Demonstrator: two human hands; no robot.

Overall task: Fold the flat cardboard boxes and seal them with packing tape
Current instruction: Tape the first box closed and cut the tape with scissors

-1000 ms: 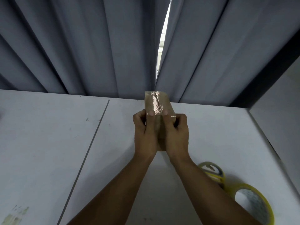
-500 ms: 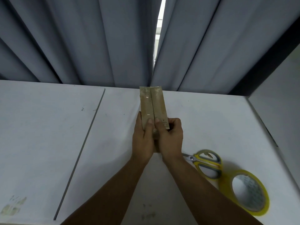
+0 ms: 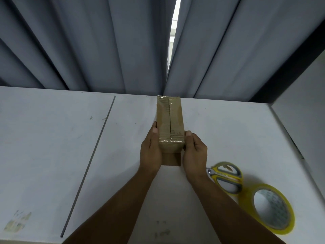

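Grey curtains (image 3: pixel 88 41) hang in folds behind a white bench (image 3: pixel 52 138), with a narrow bright gap between two of them; a thin dark seam (image 3: pixel 88 168) runs across the bench top from its back edge towards the near left corner. A long, narrow cardboard box (image 3: pixel 169 120) sits near the middle of the bench with its far end close to the back edge, its top flaps shut and covered lengthwise with glossy clear tape. The left grip (image 3: pixel 151 152) clasps the box's left side, thumb lying along the top edge, and the right grip (image 3: pixel 194 155) clamps the right side, thumb tip on the top corner and fingers curled beside the wall. Towards the near right corner lie yellow-handled scissors (image 3: pixel 226 178), and just beside them a roll of yellow packing tape (image 3: pixel 270 210) lies flat
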